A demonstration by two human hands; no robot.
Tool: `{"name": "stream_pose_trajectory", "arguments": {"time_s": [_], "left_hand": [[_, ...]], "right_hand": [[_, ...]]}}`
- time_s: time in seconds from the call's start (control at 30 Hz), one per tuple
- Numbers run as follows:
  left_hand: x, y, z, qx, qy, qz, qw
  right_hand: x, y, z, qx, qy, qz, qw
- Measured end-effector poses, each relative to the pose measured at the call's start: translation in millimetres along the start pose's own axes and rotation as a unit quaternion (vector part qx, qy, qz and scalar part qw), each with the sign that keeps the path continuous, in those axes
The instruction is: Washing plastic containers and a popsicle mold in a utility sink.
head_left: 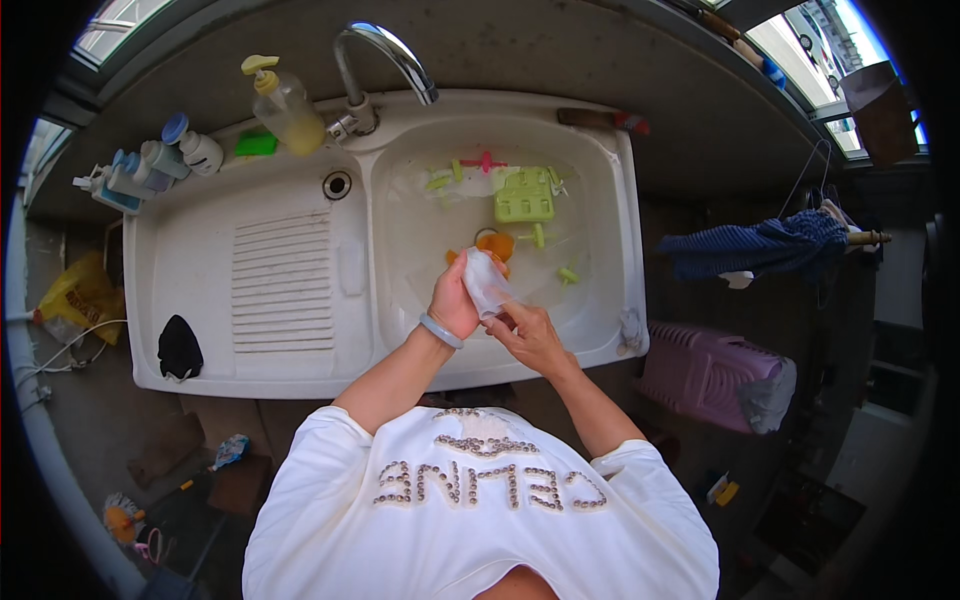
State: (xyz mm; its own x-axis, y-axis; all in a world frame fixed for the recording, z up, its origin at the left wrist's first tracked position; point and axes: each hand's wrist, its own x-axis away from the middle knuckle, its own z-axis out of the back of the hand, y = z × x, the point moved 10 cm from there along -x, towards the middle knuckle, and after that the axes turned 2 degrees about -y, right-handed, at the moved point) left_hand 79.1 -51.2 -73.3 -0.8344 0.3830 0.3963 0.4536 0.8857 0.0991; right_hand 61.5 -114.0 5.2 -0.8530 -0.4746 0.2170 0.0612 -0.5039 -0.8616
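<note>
Over the right basin of a white sink (390, 352), my left hand (454, 300) grips a translucent, whitish plastic piece (486, 282), possibly a cup or a bag. The fingers of my right hand (529, 334) are at its lower end, partly hidden by it, so their hold is unclear. Just beyond my hands lies an orange plastic thing (495, 244), partly covered by the whitish piece. Farther back in the water are a light-green plastic tray-like mould (523, 196), a pink plastic piece (486, 162) and several small green pieces, one (568, 276) to the right.
A chrome tap (390, 52) arches behind the basin. A pump bottle (291, 112), a green sponge (256, 143) and several smaller bottles line the back left rim. A brush or knife handle (600, 120) lies at the back right. A black cloth (180, 349) lies on the left washboard side.
</note>
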Motion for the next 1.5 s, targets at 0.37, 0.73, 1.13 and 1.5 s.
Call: {"name": "stream_pose_trajectory", "arguments": {"time_s": [0.37,0.73,1.13,1.5], "left_hand": [[-14,66,32,0.116,0.112,-0.033,0.986],[15,79,60,0.09,0.196,-0.022,0.976],[106,230,172,-0.541,0.374,-0.129,0.742],[135,221,171,-0.703,0.448,-0.037,0.551]], "right_hand": [[18,47,2,-0.203,0.133,-0.075,0.967],[35,136,18,-0.133,0.176,-0.139,0.965],[0,196,-30,-0.427,0.11,-0.308,0.843],[-108,165,-155,0.075,-0.04,-0.17,0.982]]}}
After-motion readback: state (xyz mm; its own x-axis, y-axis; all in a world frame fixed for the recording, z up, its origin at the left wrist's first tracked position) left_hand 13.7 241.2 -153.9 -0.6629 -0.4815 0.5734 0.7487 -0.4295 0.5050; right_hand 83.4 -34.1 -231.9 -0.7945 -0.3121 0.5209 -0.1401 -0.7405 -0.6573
